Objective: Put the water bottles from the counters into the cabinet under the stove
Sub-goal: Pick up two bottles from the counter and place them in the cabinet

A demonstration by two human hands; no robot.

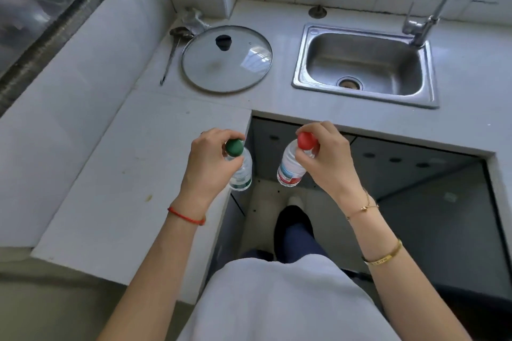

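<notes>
The left hand (206, 163) is closed around the neck of the green bottle (240, 167), with its fingers curled just under the green cap. The right hand (322, 159) is closed the same way on the red bottle (291, 166), pinching it just below the red cap. Both bottles hang straight down from the hands, up in the air. They do not touch each other, and there is a small gap between them.

The green bottle hangs by the edge of the table (116, 169), which runs out to the left of the left hand. The red bottle hangs over the open space in front of the person, with the floor (266, 202) far below both hands.

Past the hands, on the table, lies a glass lid (227, 59) with a black knob. A long metal spoon (173, 55) lies just left of the lid. Past the right hand is a steel sink (365, 63), with a tap (432, 14) at its far right corner.

The left wrist has a red string on it. The right arm has two gold bands. Below the hands you can see grey cabinet doors (415, 163) under the table
</notes>
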